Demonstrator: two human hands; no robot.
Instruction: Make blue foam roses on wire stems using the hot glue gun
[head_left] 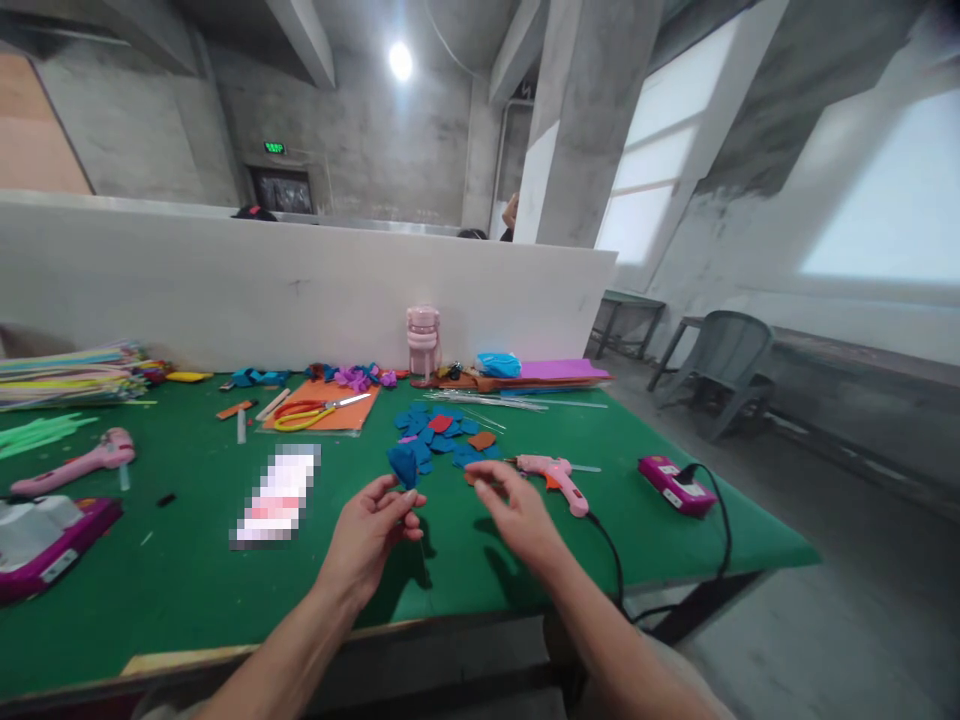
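Observation:
Pinched in my left hand [369, 528] is a blue felt-like flower bud [403, 465] on a thin wire stem that hangs below the fingers. My right hand [521, 515] hovers to the right of it, fingers curved and apart, with nothing visible in them. Just beyond both hands lies a loose pile of blue petal pieces [442, 443], with a red piece [440, 424] and an orange-brown piece [482, 440] among them. A small orange bit shows by my right fingertips; whether they touch it I cannot tell. Beside that hand rests a pink glue gun [553, 472].
A purple power strip [675, 485] with a black cord sits at the right. Scissors [319, 412] lie on orange sheets [360, 418]; thin wires [487, 401] lie behind the petals. Leftward are another pink glue gun [79, 465] and power strip [64, 555]. A white partition [300, 290] closes the back.

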